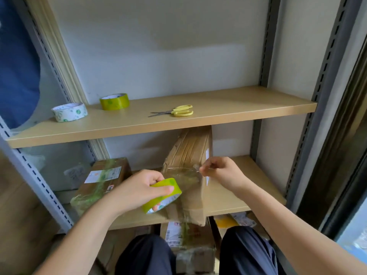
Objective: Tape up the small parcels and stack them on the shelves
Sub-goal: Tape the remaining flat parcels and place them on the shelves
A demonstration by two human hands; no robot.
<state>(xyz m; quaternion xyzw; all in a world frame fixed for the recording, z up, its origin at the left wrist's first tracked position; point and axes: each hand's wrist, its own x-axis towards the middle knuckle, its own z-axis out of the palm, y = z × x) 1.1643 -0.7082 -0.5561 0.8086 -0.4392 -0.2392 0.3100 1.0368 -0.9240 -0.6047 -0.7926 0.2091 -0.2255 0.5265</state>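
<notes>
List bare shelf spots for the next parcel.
Upper shelf: bare right of scissors; left end holds two tape rolls. Lower shelf: bare strip right of the tall parcel; its left is crowded by a taped parcel.

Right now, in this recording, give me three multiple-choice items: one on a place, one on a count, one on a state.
1. Where do the yellow-handled scissors lie?
A. upper shelf
B. lower shelf
C. floor

2. How many tape rolls are in view?
A. one
B. two
C. three

3. What is the right hand doing?
A. hanging idle
B. pinching the clear tape end
C. gripping scissors

Answers:
1 A, they rest on the upper shelf.
2 C, two on that shelf, one in the left hand.
3 B, fingers pinch tape stretched over the upright cardboard parcel.
</notes>
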